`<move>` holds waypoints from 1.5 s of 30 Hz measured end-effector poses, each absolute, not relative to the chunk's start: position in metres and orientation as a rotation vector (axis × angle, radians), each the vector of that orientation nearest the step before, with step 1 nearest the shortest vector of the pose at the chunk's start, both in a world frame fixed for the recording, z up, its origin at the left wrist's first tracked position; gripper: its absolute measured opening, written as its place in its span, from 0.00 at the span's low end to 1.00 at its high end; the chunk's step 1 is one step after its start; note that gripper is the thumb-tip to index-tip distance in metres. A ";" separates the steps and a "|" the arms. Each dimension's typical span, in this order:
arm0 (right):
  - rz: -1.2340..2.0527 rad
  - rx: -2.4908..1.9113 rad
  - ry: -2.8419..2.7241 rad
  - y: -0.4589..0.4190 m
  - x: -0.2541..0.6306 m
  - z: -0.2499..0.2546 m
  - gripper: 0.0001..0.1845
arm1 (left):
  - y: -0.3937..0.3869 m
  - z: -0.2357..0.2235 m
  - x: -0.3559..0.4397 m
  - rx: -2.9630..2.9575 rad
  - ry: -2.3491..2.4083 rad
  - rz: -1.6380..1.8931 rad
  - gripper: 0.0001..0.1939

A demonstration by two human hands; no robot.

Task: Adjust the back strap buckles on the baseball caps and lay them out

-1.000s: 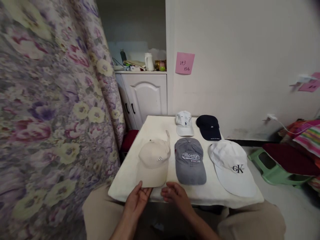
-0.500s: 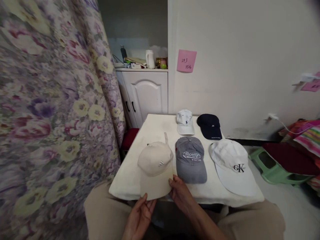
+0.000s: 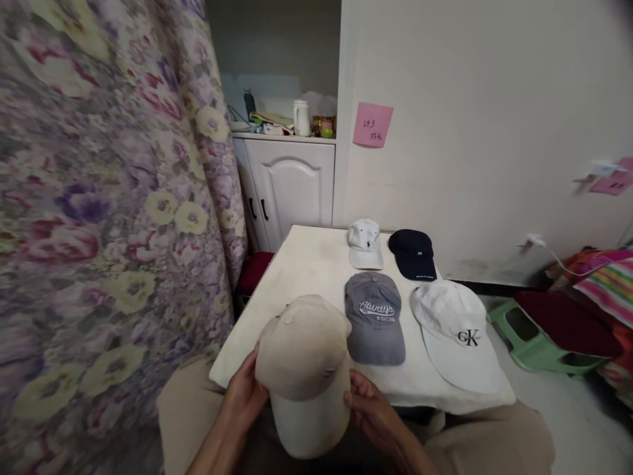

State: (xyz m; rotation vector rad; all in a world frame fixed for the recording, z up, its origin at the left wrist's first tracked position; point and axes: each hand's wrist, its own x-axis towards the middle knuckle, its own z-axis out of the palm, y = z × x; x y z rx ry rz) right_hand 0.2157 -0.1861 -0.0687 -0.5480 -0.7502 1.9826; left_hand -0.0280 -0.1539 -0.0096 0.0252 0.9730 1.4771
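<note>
Over table edge [image 3: 426, 396], beige cap [image 3: 304, 369], domed crown [image 3: 302, 346], curved brim [image 3: 311, 425]

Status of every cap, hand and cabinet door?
Beige cap: held, crown up
Left hand: gripping cap's left side
Right hand: pinching cap's right edge
Grey cap: on table, crown up
Large white cap: on table, crown up
Small white cap: on table, crown up
Navy cap: on table, crown up
Cabinet doors: shut
</note>
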 end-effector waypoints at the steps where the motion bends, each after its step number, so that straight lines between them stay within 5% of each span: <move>1: 1.988 -0.548 -0.766 -0.188 0.219 -0.071 0.25 | -0.152 -0.005 -0.027 0.015 0.981 1.452 0.16; 17: 2.049 -0.479 -0.746 -0.194 0.247 -0.085 0.25 | -0.168 0.012 -0.014 0.149 0.747 1.181 0.28; 26: 2.067 -0.505 -0.712 -0.191 0.240 -0.077 0.25 | -0.172 -0.003 -0.021 0.142 0.761 1.053 0.22; 34: 2.012 -0.558 -0.659 -0.174 0.259 -0.058 0.28 | -0.172 0.028 -0.010 0.339 0.644 1.168 0.08; 45: 1.847 -0.585 -0.666 -0.189 0.307 0.009 0.25 | -0.168 0.061 0.034 0.581 0.312 1.025 0.11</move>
